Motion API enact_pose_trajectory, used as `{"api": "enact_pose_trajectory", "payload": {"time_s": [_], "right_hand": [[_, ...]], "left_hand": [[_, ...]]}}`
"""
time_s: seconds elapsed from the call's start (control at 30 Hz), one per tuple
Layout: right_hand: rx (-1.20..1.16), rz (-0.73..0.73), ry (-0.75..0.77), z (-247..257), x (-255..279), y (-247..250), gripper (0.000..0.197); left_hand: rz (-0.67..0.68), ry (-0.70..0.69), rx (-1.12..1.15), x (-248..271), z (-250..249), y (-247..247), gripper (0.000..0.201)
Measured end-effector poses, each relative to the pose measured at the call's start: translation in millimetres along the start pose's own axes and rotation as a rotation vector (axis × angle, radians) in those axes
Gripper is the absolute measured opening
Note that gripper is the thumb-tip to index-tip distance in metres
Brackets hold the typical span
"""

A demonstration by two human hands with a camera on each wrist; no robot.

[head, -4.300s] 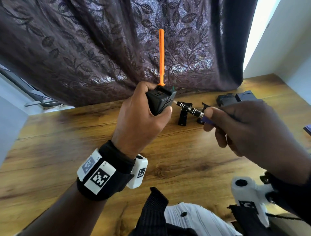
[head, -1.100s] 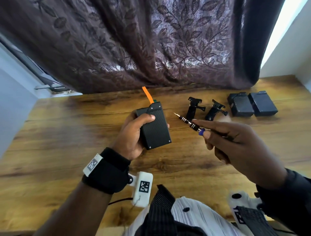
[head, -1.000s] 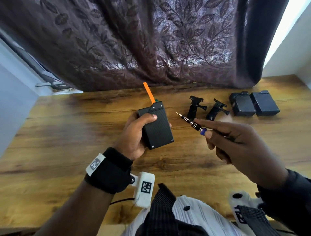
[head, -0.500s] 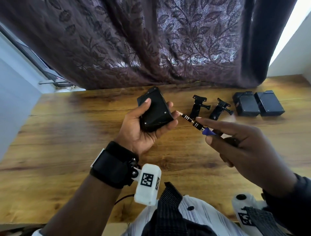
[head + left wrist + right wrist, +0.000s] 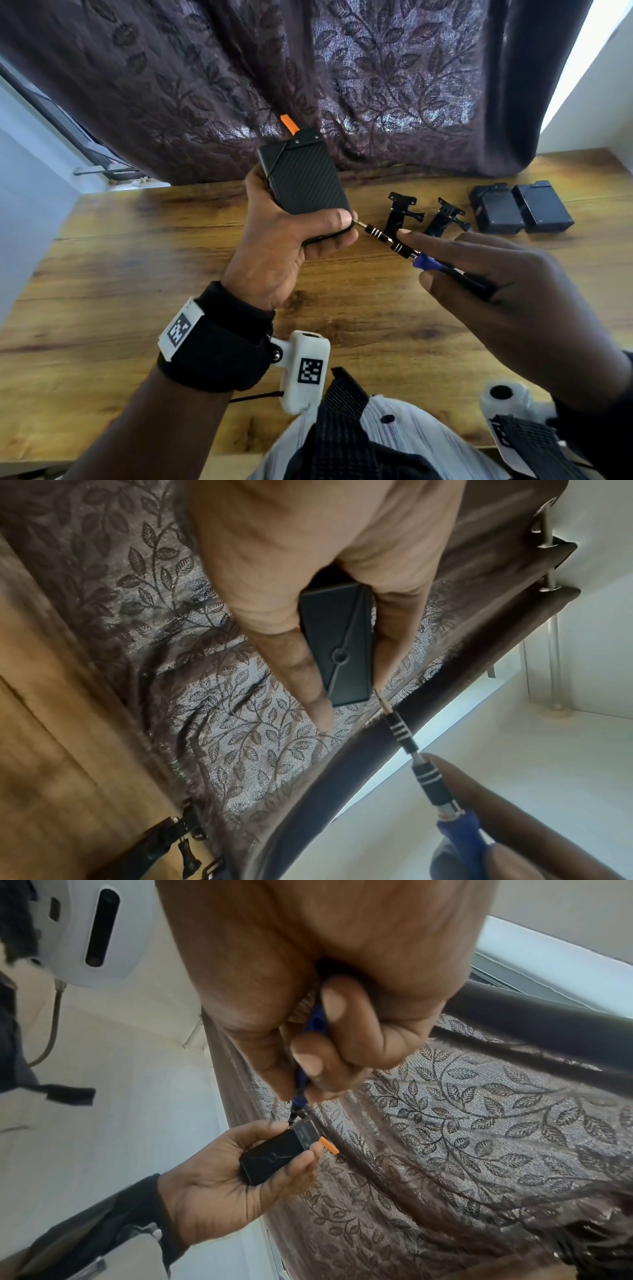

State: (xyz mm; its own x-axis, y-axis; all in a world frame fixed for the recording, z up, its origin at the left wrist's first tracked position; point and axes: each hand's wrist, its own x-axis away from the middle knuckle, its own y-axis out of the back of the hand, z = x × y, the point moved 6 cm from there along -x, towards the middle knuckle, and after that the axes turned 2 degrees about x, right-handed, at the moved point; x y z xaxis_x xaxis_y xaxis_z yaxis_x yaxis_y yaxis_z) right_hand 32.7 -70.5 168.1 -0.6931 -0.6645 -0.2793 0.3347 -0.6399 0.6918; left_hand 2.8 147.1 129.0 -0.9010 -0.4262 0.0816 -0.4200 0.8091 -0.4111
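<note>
My left hand grips a black box with a ribbed face and an orange antenna at its far end, held above the wooden table. The box shows a small round hole on its side in the left wrist view. My right hand pinches a small screwdriver with a blue collar and black banded shaft. Its tip touches the lower right corner of the box, beside my left thumb. In the right wrist view the box lies in the left palm, under the screwdriver.
Two black clip mounts stand on the table behind the screwdriver. Two more black boxes lie side by side at the back right. A dark leaf-patterned curtain hangs along the table's far edge.
My left hand has turned the box from edge-on to upright, ribbed face toward me, so the orange antenna shows again. The screwdriver tip has stayed at the box's lower right corner.
</note>
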Motion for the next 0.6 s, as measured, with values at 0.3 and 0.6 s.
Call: {"api": "enact_pose_trajectory", "payload": {"time_s": [0.3, 0.6], "right_hand": [[0.016, -0.029, 0.007, 3.3, 3.8, 5.4, 0.041], [0.041, -0.02, 0.014, 4.6, 4.4, 5.3, 0.042]], "left_hand": [[0.032, -0.026, -0.022, 7.0, -3.4, -6.1, 0.076], [0.026, -0.075, -0.074, 8.0, -11.0, -8.0, 0.075]]}}
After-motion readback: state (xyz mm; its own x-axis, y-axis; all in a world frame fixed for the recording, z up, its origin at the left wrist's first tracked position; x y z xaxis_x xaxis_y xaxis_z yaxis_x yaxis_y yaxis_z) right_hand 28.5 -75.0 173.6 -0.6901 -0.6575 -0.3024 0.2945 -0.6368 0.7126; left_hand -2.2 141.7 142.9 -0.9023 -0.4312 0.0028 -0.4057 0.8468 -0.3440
